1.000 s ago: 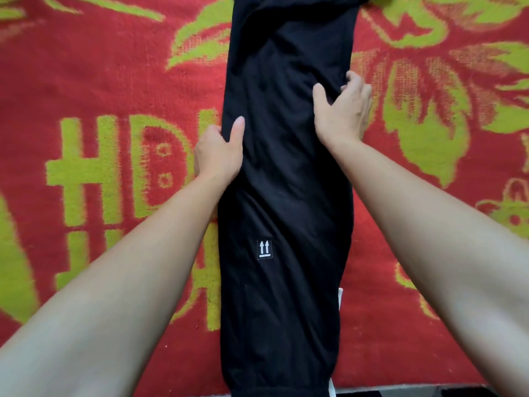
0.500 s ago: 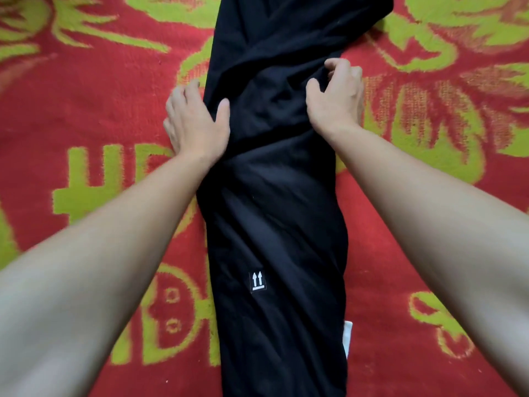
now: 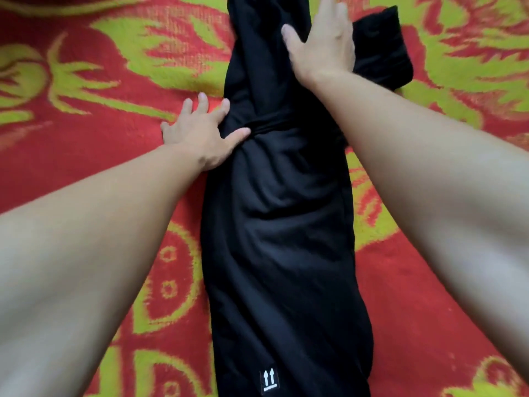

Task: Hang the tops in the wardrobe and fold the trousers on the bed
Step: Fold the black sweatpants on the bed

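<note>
Black trousers [image 3: 280, 224] lie lengthwise on the bed's fuzzy red-and-green blanket [image 3: 100, 156], soft, matte, bunched at a crease midway. This looks like smoothing before the fold: left hand [image 3: 204, 136] at their edge, right hand [image 3: 323, 44] flat on top, each grip spread, pinching nothing. Next the far end wants bringing over evenly.

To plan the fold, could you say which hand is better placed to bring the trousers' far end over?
Probably the right hand: it lies farther up the black trousers; the left hand rests midway.
</note>
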Demonstrator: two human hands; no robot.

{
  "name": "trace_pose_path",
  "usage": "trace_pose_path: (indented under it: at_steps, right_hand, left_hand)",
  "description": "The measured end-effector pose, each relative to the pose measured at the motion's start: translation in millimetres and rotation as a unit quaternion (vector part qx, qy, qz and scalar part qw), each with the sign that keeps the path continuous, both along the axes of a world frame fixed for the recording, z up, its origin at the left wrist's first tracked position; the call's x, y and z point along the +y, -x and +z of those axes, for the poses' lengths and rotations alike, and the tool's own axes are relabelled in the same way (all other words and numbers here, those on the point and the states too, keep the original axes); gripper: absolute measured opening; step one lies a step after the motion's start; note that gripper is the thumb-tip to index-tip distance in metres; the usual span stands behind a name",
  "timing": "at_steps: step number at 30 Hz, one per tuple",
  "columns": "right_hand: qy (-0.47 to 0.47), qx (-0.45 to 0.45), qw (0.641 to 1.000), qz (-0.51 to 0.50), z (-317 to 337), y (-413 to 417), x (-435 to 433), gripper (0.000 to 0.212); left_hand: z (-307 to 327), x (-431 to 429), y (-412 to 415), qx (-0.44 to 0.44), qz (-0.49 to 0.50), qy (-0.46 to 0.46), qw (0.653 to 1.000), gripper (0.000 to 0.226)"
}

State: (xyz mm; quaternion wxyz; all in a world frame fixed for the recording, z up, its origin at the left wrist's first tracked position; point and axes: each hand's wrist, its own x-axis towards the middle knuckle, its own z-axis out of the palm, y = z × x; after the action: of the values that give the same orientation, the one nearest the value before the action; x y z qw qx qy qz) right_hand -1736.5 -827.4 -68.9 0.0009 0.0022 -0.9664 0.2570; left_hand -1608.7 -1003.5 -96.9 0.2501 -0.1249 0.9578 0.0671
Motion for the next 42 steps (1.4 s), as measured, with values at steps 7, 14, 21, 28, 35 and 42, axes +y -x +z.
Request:
trace_pose_path:
  at_steps: [7, 14, 21, 28, 35, 42]
  right_hand:
    - [0.005, -0.020, 0.997, -0.071, -18, 40, 9, 0.035]
    - [0.049, 0.172, 0.983, -0.040, -24, -12, 12, 0.048]
    - [0.164, -0.001, 0.887, -0.431, -24, -71, 44, 0.096]
    - [0.371, 0.179, 0.895, -0.175, 22, 6, 2, 0.012]
    - [0.098, 0.084, 0.989, 0.067, 5, 30, -34, 0.040]
    - [-0.196, -0.117, 0.937, 0.265, -42, 23, -26, 0.071]
  left_hand:
    - [-29, 11, -24, 0.087, -0.002, 0.043, 0.995, 0.072]
    - [-45, 7, -30, 0.201, 0.006, 0.032, 0.979, 0.063]
    - [-43, 6, -31, 0.211, 0.012, 0.026, 0.977, 0.064]
    - [-44, 6, -33, 0.228, 0.011, 0.025, 0.973, 0.062]
    - [-45, 6, -33, 0.256, 0.024, 0.019, 0.966, 0.054]
    - [-47, 7, -33, 0.254, 0.022, 0.025, 0.967, 0.054]
